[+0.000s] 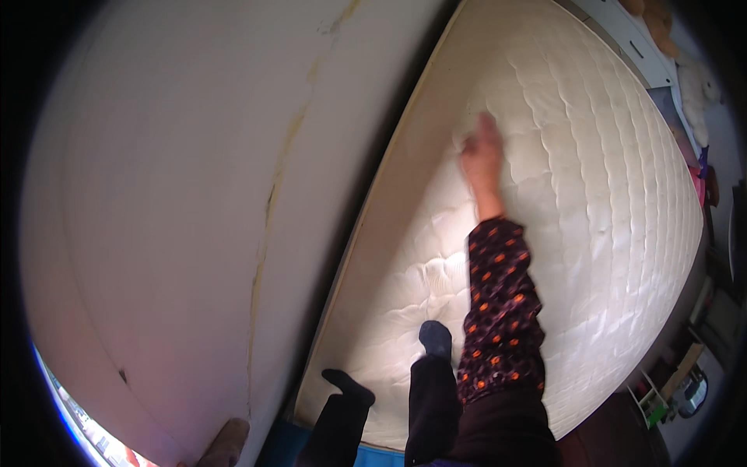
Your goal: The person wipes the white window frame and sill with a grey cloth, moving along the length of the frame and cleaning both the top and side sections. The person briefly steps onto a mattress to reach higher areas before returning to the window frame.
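My right hand (484,159) reaches out over a cream quilted mattress (599,202), its arm in a dark sleeve with orange spots. Motion smears the fingers, so I cannot tell their shape or whether they touch the fabric. At the lower left edge, part of what looks like my left hand (226,444) shows against a pale wall (171,194); its fingers are mostly hidden. My feet in dark socks, the left (348,385) and the right (436,338), rest on the mattress, which is wrinkled around them.
A dark gap separates the mattress edge from the wall, which carries a yellowish stained crack (272,194). Beyond the mattress stand a white drawer unit (634,43) and a white plush toy (696,97). Something blue (381,457) lies under the near edge. Household clutter sits at the right.
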The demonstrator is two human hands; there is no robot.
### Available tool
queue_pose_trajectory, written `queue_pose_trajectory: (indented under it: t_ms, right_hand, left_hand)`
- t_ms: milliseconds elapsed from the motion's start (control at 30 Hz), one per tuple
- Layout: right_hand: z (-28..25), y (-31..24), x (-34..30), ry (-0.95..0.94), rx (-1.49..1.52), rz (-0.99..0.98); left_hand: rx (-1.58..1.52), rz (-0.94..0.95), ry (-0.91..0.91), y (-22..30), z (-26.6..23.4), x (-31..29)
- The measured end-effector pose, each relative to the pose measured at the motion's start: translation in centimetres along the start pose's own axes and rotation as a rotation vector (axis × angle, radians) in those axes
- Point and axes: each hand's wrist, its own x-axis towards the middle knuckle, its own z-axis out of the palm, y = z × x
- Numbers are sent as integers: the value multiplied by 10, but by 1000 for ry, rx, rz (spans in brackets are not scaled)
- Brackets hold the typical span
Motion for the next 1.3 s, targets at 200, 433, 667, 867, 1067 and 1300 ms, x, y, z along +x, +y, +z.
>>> queue_pose_trajectory:
  t_ms: [200,433,667,867,1067,1300]
  right_hand:
    - [69,7,-13,102,-282,-233]
    - [-8,-78,-103,-416,138,-165]
    - [45,-66,-64,-368,-549,-184]
    - [15,-154,-226,-993,368,-143]
    - [-94,62,-55,152,-294,198]
    - [33,-152,-281,-1062,145,-291]
  left_hand:
    - [-11,47,-8,-5,9,30]
    - [29,-33,-27,6,4,24]
    - [37,15,-37,2,0,38]
    - [47,17,-23,2,-1,40]
    - [47,10,1,0,5,36]
    - [38,103,38,4,2,41]
